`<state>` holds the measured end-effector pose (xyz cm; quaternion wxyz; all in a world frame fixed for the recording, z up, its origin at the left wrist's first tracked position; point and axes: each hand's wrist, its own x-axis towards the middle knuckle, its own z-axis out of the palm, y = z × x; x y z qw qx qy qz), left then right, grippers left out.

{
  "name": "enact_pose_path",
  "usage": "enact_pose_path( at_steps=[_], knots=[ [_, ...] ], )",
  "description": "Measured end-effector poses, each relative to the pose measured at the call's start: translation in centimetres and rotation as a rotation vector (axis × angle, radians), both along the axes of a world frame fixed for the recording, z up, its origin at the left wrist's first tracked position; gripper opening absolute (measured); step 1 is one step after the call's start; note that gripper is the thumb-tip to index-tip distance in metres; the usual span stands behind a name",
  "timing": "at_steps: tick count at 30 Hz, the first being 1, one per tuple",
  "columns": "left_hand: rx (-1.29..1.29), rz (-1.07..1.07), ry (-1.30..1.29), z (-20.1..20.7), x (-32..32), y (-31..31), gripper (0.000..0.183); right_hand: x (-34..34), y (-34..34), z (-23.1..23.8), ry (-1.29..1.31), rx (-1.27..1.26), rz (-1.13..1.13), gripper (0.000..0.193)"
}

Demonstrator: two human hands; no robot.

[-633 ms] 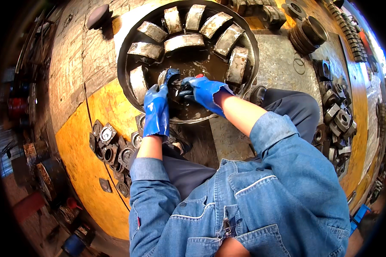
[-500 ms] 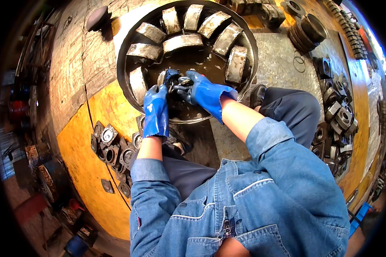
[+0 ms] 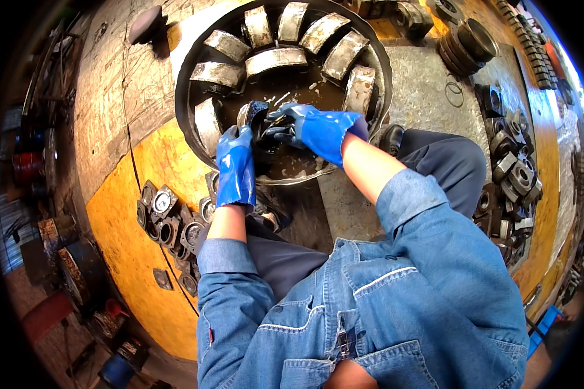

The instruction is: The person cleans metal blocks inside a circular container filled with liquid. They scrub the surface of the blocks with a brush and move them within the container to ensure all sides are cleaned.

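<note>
My left hand [image 3: 234,152], in a blue rubber glove, grips a curved metal piece [image 3: 255,111] by its near left side. The piece is dark and wet on its inner face and is held above murky brown liquid [image 3: 295,155] in a round metal tub [image 3: 183,97]. Just right of it is my right hand [image 3: 302,124], gloved alike, its fingers curled and dark with wet grime. Whatever those fingers hold, if anything, I cannot make out. Several thick curved metal segments [image 3: 276,61] stand around the inside of the tub.
Dirty metal rings and flanged parts [image 3: 169,230] lie on a yellow floor sheet [image 3: 120,240] at left. More blocky metal parts [image 3: 518,175] are piled at right. A stacked metal cylinder [image 3: 467,48] stands at the far right, near thin rings [image 3: 454,94]. A round-topped object [image 3: 146,24] is far left.
My right hand has drawn slightly to the right, away from the curved metal piece. My left hand has stayed nearly in place with the piece. Light streaks now show on the liquid.
</note>
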<state>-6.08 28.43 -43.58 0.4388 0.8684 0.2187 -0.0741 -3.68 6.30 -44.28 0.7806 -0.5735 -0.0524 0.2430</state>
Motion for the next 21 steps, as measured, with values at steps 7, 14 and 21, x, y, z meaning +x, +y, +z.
enact_pose_path(
  at_steps=[7, 14, 21],
  knots=[
    [-0.078, 0.046, 0.008, 0.0, -0.2, 0.0, 0.065, 3.1, 1.0, 5.9, -0.429, -0.727, 0.538, 0.033],
    [-0.048, -0.034, 0.063, 0.3, 0.4, 0.1, 0.065, 3.8, 5.2, 3.4, -0.858, -1.316, 1.021, 0.021],
    [0.075, -0.032, 0.030, 0.5, 0.2, 0.0, 0.068, 3.2, 1.8, 3.7, -1.314, -0.926, 0.954, 0.025]
  ],
)
